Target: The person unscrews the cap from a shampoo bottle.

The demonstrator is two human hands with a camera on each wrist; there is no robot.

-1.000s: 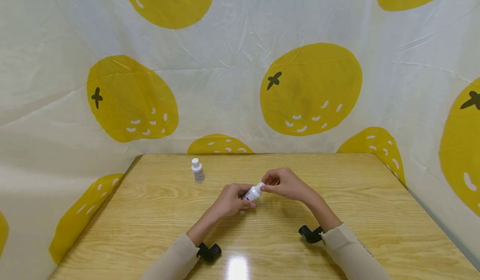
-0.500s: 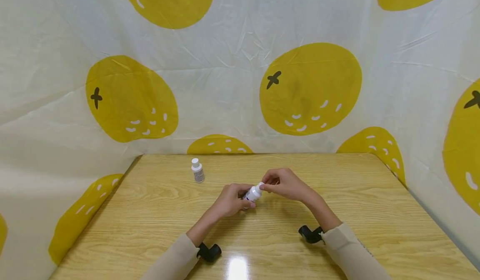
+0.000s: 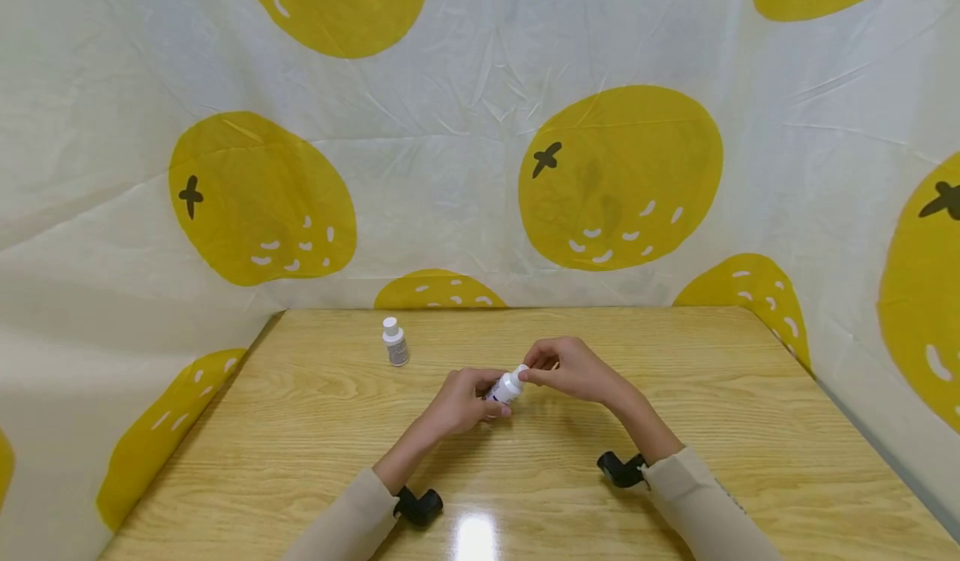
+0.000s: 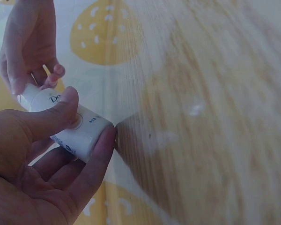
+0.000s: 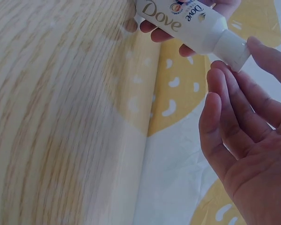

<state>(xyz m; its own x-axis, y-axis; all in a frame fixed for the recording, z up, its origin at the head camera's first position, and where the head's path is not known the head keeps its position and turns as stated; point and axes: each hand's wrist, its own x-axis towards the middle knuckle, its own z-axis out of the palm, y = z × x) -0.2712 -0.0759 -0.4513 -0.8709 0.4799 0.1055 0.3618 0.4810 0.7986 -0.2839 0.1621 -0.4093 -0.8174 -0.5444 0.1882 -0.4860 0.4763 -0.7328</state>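
A small white Dove bottle [image 3: 507, 388] lies tilted in my left hand [image 3: 459, 404], a little above the wooden table [image 3: 315, 428]. In the left wrist view my thumb and fingers curl round the bottle [image 4: 79, 133] near its base. My right hand [image 3: 573, 369] meets it from the right. In the right wrist view the white cap [image 5: 231, 48] sits between the tips of my right hand [image 5: 246, 140], which pinch it, while the bottle body [image 5: 182, 18] points up and to the left. The left hand's fingertips [image 5: 165, 35] show beneath the body.
A second small white bottle [image 3: 395, 342] with a white cap stands upright at the back left of the table. A white cloth with yellow fruit prints [image 3: 615, 177] hangs behind and along both sides. Black wrist mounts [image 3: 418, 505] sit under both sleeves.
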